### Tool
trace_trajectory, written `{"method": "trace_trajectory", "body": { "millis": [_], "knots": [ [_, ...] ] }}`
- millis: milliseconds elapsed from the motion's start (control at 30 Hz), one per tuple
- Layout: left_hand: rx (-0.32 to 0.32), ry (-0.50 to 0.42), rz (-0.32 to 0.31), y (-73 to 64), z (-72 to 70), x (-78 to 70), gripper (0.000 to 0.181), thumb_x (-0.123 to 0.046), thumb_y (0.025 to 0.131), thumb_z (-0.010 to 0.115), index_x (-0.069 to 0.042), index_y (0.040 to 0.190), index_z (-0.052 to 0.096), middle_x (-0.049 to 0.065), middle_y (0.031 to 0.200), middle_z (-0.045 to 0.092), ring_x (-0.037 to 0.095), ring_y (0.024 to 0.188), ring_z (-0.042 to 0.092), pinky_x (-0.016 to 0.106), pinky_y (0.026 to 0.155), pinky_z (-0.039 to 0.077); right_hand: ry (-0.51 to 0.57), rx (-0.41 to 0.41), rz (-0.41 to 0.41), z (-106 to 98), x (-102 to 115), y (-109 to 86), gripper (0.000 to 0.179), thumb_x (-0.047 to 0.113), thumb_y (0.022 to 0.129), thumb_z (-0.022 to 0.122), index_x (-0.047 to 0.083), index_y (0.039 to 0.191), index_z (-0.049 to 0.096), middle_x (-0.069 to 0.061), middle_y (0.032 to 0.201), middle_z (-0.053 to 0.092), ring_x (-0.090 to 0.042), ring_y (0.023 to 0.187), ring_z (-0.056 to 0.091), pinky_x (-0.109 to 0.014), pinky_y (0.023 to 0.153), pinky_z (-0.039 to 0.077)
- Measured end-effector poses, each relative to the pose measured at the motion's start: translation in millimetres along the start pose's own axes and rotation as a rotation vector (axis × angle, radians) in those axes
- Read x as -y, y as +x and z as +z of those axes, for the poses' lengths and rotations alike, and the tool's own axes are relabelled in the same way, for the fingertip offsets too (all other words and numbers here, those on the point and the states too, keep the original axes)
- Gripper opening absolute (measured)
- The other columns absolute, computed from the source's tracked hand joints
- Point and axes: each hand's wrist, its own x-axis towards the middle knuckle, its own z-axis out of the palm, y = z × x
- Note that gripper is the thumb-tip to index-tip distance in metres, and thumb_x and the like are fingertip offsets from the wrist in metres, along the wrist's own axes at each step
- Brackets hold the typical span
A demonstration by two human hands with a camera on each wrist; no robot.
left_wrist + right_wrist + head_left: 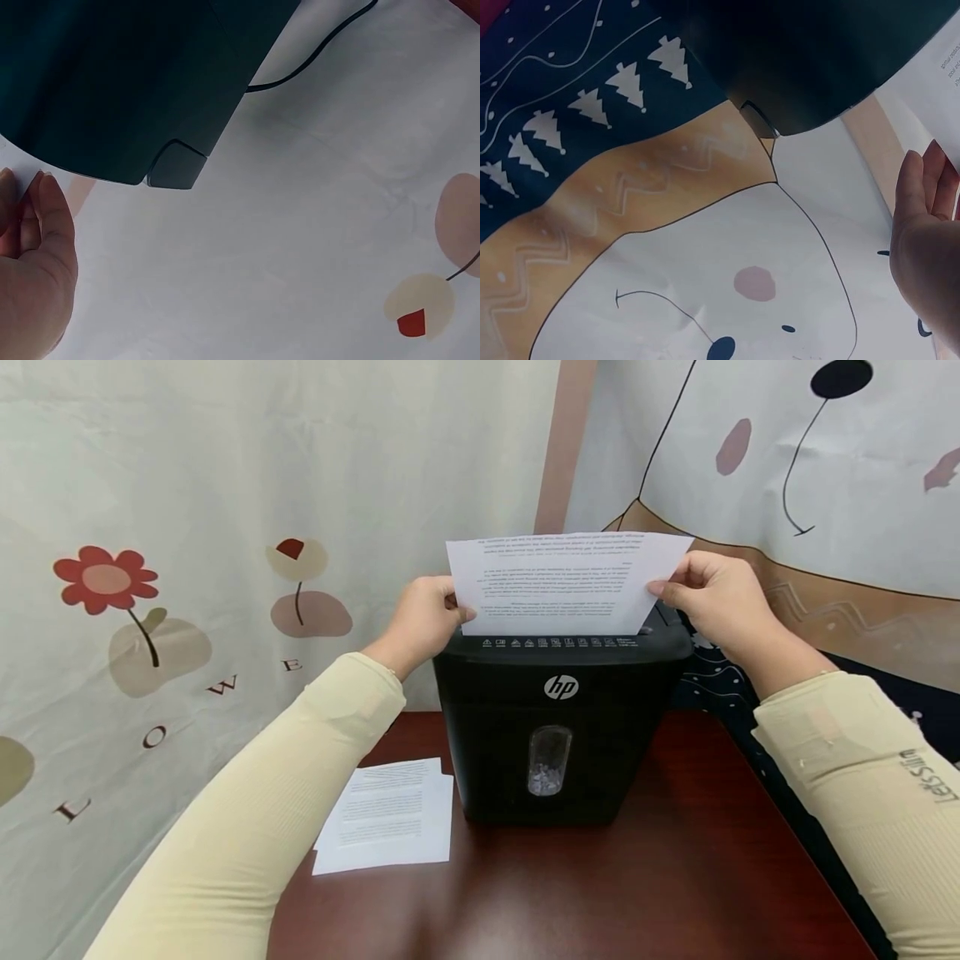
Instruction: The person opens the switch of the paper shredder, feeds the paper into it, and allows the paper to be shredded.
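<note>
A printed sheet of paper [555, 585] stands upright over the top of a black HP paper shredder [495, 735], its lower edge at the top panel. My left hand [423, 618] pinches the sheet's left edge between thumb and fingers. At the right edge, my right hand [716, 597] pinches it the same way. In the left wrist view the left hand [37, 262] shows beside the shredder's dark side. The right wrist view has the right hand [930, 232] next to a strip of the printed sheet [937, 90]. White shreds lie behind the shredder's small window [550, 762].
Several printed sheets [390, 818] lie stacked on the reddish-brown table [540, 893], left of the shredder. A patterned curtain [300, 460] hangs right behind it. A black cord [315, 56] runs from the shredder. The table's right edge borders dark patterned cloth [720, 685].
</note>
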Motion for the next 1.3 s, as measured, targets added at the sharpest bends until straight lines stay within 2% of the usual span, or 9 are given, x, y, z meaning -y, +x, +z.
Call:
{"method": "trace_trajectory", "body": {
  "millis": [233,467,533,733,933,1133,1300],
  "knots": [
    [0.022,0.041,-0.03,2.0,0.8,-0.3,0.025,-0.002,0.091,0.064,-0.003,0.115,0.069,0.013,0.111,0.069,0.025,0.095,0.063,0.036,0.078,0.047,-0.029,0.011,0.004,3.8,-4.0,3.1,0.009,0.014,0.09,0.068,0.006,0.089,0.069,0.018,0.082,0.064,0.0,0.079,0.053,-0.014,0.063,0.041],
    [0.042,0.07,-0.057,4.4,3.4,0.4,0.027,-0.002,0.091,0.063,-0.004,0.118,0.068,0.012,0.113,0.069,0.024,0.098,0.063,0.036,0.079,0.048,-0.113,0.017,-0.001,7.0,-5.7,3.9,0.019,0.016,0.092,0.067,-0.003,0.096,0.068,-0.01,0.105,0.069,-0.004,0.084,0.052,-0.018,0.065,0.039],
    [0.049,0.076,-0.07,4.8,4.0,0.4,0.028,-0.002,0.091,0.063,-0.004,0.119,0.068,0.012,0.114,0.069,0.024,0.099,0.062,0.036,0.079,0.048,-0.13,0.02,0.002,8.1,-5.8,4.0,0.02,0.016,0.092,0.067,-0.003,0.097,0.068,-0.014,0.106,0.069,-0.006,0.083,0.052,-0.019,0.063,0.038],
    [0.056,0.093,-0.099,6.7,5.8,0.4,0.027,-0.003,0.091,0.064,-0.004,0.118,0.068,0.012,0.113,0.069,0.023,0.098,0.061,0.034,0.078,0.048,-0.158,0.015,0.001,10.2,-6.4,3.3,0.021,0.017,0.092,0.067,-0.003,0.094,0.068,-0.01,0.093,0.068,-0.014,0.076,0.047,-0.025,0.058,0.033],
    [0.075,0.114,-0.126,8.8,7.3,0.4,0.027,-0.006,0.092,0.063,-0.005,0.119,0.067,0.01,0.114,0.068,0.022,0.096,0.059,0.032,0.076,0.046,-0.2,0.017,-0.004,11.3,-7.3,2.7,0.022,0.019,0.093,0.066,-0.003,0.092,0.068,-0.018,0.097,0.066,-0.02,0.075,0.044,-0.027,0.056,0.03],
    [0.083,0.146,-0.123,8.6,7.7,-0.3,0.028,-0.007,0.093,0.063,-0.004,0.12,0.066,0.011,0.116,0.068,0.023,0.097,0.06,0.033,0.077,0.047,-0.207,0.007,-0.018,13.3,-9.3,3.0,0.02,0.017,0.092,0.066,-0.003,0.089,0.067,-0.02,0.097,0.067,-0.02,0.069,0.043,-0.028,0.051,0.027],
    [0.081,0.159,-0.121,9.3,9.0,-0.6,0.027,-0.007,0.093,0.063,-0.003,0.119,0.066,0.011,0.116,0.067,0.023,0.093,0.059,0.031,0.074,0.044,-0.219,0.014,-0.011,14.6,-11.2,2.8,0.021,0.016,0.092,0.066,-0.005,0.089,0.066,-0.022,0.1,0.065,-0.022,0.073,0.044,-0.027,0.053,0.028]
  ]
}}
